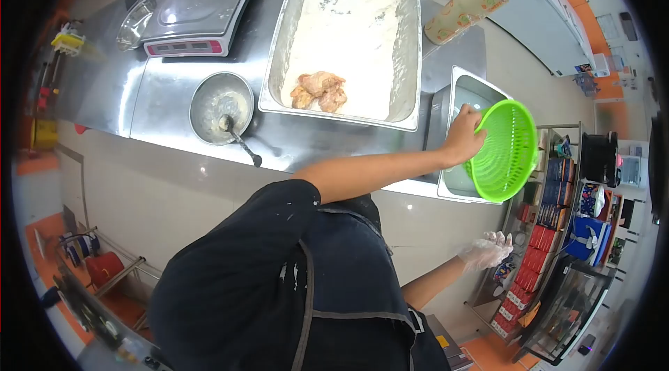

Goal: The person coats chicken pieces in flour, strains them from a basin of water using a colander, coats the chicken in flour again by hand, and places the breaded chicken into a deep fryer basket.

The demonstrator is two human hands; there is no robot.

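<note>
At right, your left grip (463,138) clamped the green basket (512,151); it seemed light, springy, best rim-held; right grip (488,252) hung parted.

Scale (205,12): on counter (164,89), behind bowl (201,114)
Tray (412,57): right of both
Meat (320,89): in tray, near side
Basket (507,151): over pan (456,181), right of tray

Can't see whole pan (454,181), partly hidden behind basket (505,151). Can't see all of far rim of tray (409,36), cut by top edge. Can't read display (185,47) on scale (203,10), too small.
</note>
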